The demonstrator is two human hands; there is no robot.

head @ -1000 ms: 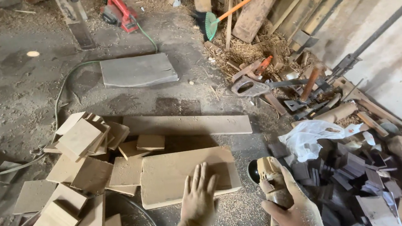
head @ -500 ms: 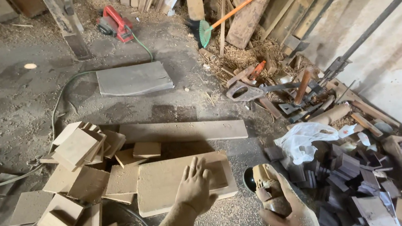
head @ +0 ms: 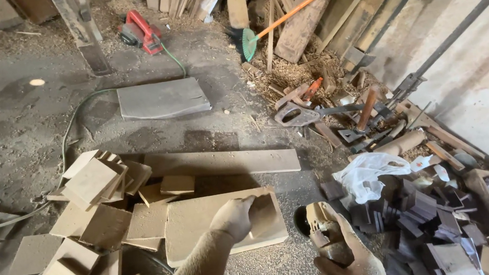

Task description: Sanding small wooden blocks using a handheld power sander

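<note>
Wooden board (head: 205, 229) under curled left hand (head: 235, 218) | right hand (head: 349, 258) gripping sander (head: 320, 225)

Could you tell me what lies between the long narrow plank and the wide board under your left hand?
In the head view, only one small square wooden block and dusty floor.

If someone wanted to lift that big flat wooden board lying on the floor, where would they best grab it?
Probably by its near long edge, from the person's side. The board lies flat on sawdust, so only its edges offer purchase; small blocks crowd its left, and the left hand already rests on its top.
</note>
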